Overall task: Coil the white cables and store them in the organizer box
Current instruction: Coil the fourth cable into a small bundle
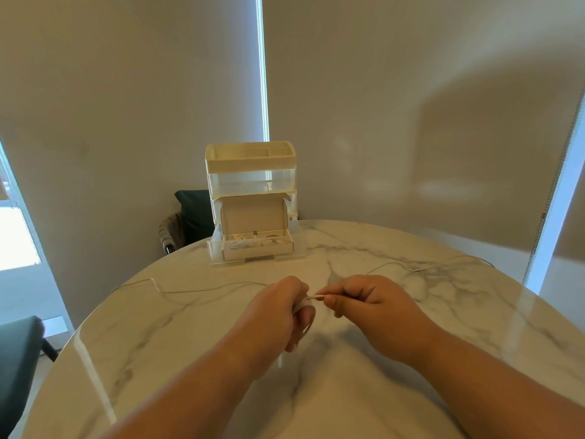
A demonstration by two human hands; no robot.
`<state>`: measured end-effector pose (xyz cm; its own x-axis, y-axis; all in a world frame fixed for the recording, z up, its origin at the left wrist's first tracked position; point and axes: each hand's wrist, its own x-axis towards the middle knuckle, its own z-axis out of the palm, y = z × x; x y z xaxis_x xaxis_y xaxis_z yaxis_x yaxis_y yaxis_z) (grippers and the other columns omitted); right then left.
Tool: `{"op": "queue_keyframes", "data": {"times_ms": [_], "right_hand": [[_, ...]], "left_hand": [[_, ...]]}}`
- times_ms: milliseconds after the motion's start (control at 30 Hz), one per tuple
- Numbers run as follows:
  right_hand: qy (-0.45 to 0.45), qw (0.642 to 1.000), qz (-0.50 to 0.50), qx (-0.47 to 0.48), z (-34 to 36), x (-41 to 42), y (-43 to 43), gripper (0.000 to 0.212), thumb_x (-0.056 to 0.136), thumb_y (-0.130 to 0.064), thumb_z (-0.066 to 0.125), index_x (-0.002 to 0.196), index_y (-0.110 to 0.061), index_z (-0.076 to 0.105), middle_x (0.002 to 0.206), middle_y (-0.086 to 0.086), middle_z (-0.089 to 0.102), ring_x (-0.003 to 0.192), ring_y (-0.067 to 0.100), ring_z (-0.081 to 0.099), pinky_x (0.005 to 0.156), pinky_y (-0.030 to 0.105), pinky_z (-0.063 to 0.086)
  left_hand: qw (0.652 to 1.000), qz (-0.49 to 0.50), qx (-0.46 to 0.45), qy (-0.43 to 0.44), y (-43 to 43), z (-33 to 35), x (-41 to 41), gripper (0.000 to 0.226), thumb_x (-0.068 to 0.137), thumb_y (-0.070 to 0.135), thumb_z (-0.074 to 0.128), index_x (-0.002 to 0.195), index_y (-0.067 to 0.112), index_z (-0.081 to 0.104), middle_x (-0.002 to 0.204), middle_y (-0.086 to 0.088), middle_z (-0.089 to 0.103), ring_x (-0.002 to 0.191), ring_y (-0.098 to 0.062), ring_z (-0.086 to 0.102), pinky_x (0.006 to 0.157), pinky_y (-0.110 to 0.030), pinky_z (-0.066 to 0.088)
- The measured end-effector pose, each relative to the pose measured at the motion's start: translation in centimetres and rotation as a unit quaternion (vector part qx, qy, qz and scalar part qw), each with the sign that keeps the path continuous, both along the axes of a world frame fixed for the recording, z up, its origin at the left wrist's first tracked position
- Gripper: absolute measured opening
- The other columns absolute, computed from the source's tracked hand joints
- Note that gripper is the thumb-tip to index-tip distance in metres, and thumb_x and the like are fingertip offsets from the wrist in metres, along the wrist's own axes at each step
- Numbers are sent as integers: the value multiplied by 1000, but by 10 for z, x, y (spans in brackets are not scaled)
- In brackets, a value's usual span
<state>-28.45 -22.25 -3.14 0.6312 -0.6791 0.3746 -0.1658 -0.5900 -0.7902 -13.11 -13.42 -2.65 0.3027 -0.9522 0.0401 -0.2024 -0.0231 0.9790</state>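
Note:
My left hand (278,315) grips a small coil of white cable (304,307) above the marble table. My right hand (367,299) pinches the cable's free end just right of the coil. A second white cable (196,291) lies loose across the table's left side. Another thin white cable (424,267) trails over the right side. The organizer box (253,198) stands at the table's far edge, its bottom drawer pulled out. In that drawer sits an open cardboard box (256,245) with small white items inside.
The round marble table (348,391) fills the lower view. A dark chair back (193,217) stands behind the organizer, and another dark seat (15,353) is at the lower left. Beige blinds cover the windows behind.

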Motion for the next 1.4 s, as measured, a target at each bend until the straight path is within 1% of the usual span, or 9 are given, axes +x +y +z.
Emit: {"op": "queue_keyframes", "data": {"times_ms": [100,367,533,733,933,1067,1167,1300,1400], "right_hand": [[-12,1000,10,21,2,-3,-2,26,94,-20,64,83,-39,77,72,-12,69,76,5,64,77,26,49],[-8,998,32,61,6,-8,-2,20,99,-12,56,87,-10,72,51,-25,54,52,-6,51,61,17,31],[41,999,6,31,7,-6,5,36,98,-39,50,79,-18,72,56,-23,55,58,-5,52,67,20,35],[-1,996,-59,-60,5,8,21,15,97,-29,59,95,-41,69,88,-20,70,88,-3,63,79,12,48],[-67,997,-29,32,1,22,36,22,99,-14,54,104,-29,70,84,-5,72,57,7,62,58,19,47],[-69,991,-32,111,-3,26,34,32,99,-10,49,97,-33,70,86,-8,69,63,9,59,62,30,48],[-56,993,-40,91,-4,25,33,26,99,-20,52,93,-38,69,77,-10,65,67,6,55,65,26,45],[-35,998,-16,59,0,24,35,12,95,-26,61,87,-26,70,83,12,66,67,12,58,58,13,49],[0,1000,-28,-1,0,24,34,17,96,-26,61,81,-25,69,76,5,67,65,6,58,55,18,48]], "left_hand": [[998,48,-43,28,0,3,5,54,96,31,35,46,14,41,50,-7,36,46,-19,35,51,-32,33],[983,48,-111,137,6,12,11,51,92,24,31,42,17,37,50,-4,29,42,-16,27,45,-26,25],[981,22,-123,146,10,15,9,45,89,26,36,46,14,37,49,-3,30,43,-15,26,46,-28,25],[972,62,-121,192,4,11,6,48,94,19,40,47,16,30,47,-2,22,41,-16,20,45,-25,22],[966,60,-110,227,3,10,7,47,94,19,39,47,17,30,49,-4,20,44,-17,18,48,-30,22],[971,59,-97,209,3,11,5,48,93,16,41,46,18,31,49,-4,21,44,-16,20,48,-30,23],[978,54,-91,178,3,12,2,52,95,15,41,43,18,33,48,-3,23,44,-16,21,48,-30,23],[973,35,-91,209,2,11,0,49,92,15,41,44,17,34,48,-4,22,42,-16,21,50,-31,23],[967,33,-87,238,1,9,0,47,91,17,40,44,16,33,46,-3,21,41,-16,21,52,-32,23]]}}
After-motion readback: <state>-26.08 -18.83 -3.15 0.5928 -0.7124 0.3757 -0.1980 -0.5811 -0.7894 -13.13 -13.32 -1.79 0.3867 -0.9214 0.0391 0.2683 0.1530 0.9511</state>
